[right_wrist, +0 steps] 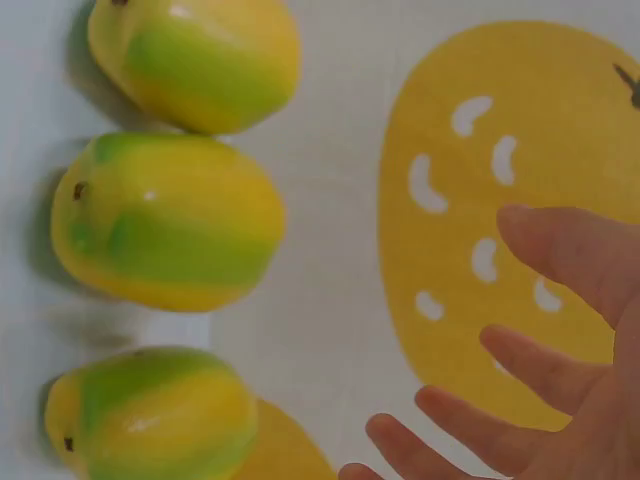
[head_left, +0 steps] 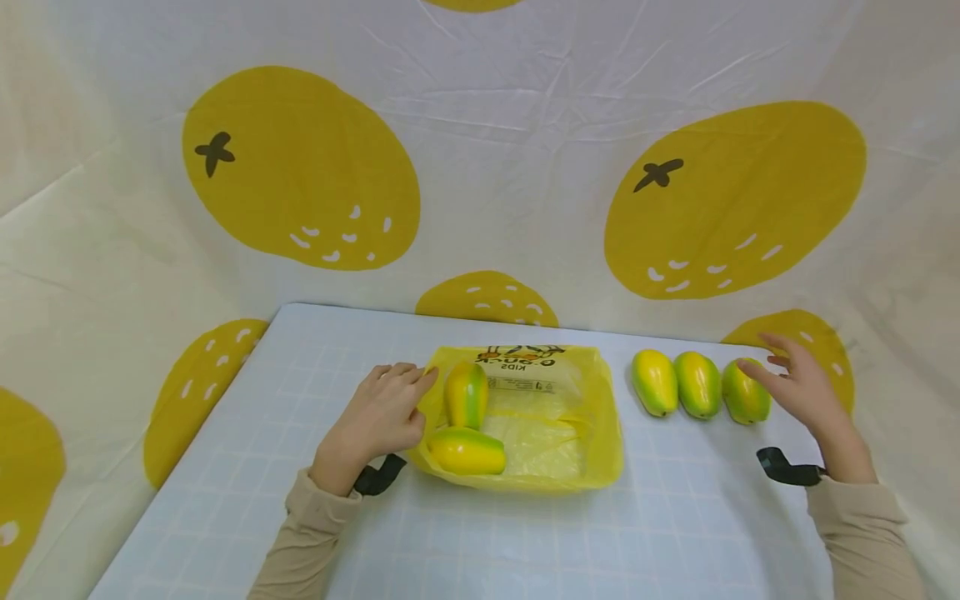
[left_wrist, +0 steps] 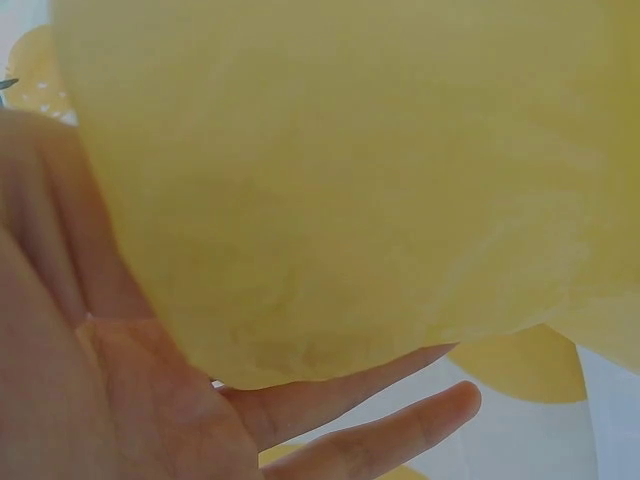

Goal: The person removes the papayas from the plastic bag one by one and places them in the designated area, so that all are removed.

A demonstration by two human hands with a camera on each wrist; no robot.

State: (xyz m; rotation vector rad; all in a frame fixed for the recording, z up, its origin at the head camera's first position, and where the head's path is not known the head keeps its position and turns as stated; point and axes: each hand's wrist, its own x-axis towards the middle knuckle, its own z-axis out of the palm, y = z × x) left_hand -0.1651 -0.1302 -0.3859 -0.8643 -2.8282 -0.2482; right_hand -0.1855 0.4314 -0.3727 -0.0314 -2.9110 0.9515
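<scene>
Your left hand (head_left: 378, 412) is at the left wall of a thin yellow plastic bag (head_left: 606, 437) – whether pinching, I cannot tell. Inside lie two glossy yellow-green oval fruits (head_left: 468, 454); rightward, three matching fruits (head_left: 698, 385) line up – the last near your empty, spread right hand (head_left: 813, 396).

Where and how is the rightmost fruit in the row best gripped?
Grip the rightmost fruit around its middle, probably with the right hand from above and the right: its length runs front to back, its right flank is free, with a neighbouring fruit close on the left.
</scene>
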